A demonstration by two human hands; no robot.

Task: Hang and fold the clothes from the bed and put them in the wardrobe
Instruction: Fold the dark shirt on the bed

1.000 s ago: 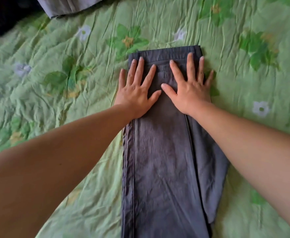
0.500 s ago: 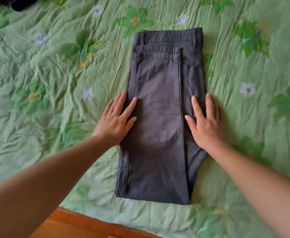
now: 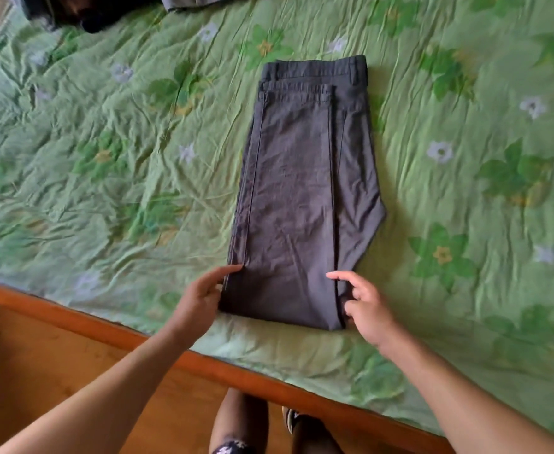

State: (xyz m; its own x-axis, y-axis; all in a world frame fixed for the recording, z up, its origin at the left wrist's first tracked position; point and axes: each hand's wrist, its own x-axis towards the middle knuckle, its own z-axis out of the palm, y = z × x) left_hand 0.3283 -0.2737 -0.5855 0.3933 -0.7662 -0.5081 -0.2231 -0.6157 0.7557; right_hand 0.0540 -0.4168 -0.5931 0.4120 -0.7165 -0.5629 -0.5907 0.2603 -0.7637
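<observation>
Trousers (image 3: 302, 191) folded lengthwise, lying at near bed (image 3: 105, 158) edge; L hand (image 3: 200, 298) & R hand (image 3: 365, 309) have quit smoothing, now pinch near corners, so prob. ready for next fold, near-to-far.

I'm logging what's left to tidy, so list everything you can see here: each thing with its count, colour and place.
trousers: one, dark grey, folded, flat on the middle of the bed
bedspread: one, green with flowers, covering the bed
bed frame: one, orange-brown wood, along the near edge
floor: one, brown wood, lower left
dark clothes: one heap, black, far left of the bed
grey garment: one, grey, far edge, mostly out of view
legs: two, bottom edge, beside the bed frame
left grip: one, touching the trousers' near left corner
right grip: one, fingers curled at the trousers' near right corner
</observation>
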